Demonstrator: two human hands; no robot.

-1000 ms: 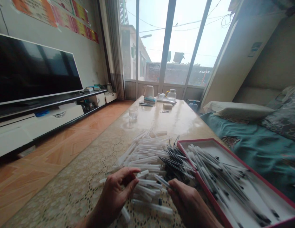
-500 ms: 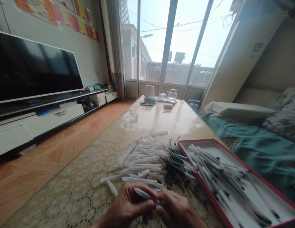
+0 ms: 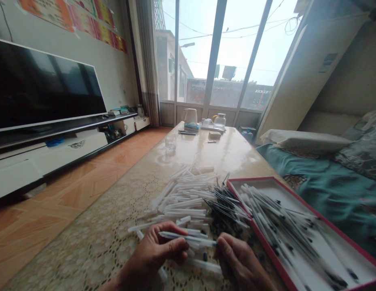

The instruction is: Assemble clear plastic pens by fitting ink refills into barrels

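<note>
My left hand [image 3: 159, 250] grips a slim translucent pen [image 3: 203, 241] between thumb and fingers, its pointed end toward the left. At the pen's other end, my right hand [image 3: 238, 258] has its fingers pinched round a small dark part, mostly hidden by the fingertips. Just beyond my hands lies a heap of white pen barrels [image 3: 188, 194]. Right of that heap is a bunch of thin dark refills [image 3: 226, 200], with small black pieces near it. Several pens with black ends [image 3: 275, 218] lie in a red-edged shallow box [image 3: 282, 190] at the right.
The long table [image 3: 94, 226] has a patterned cover. Farther along it stand a clear glass [image 3: 170, 144], a small box [image 3: 214, 135] and a glass jug [image 3: 220, 121]. A sofa with a green cover [image 3: 285, 165] borders the right side.
My hands have drawn apart sideways. More of the pen now shows between them, and it lies more level. My right hand has shifted right, my left hand slightly left.
</note>
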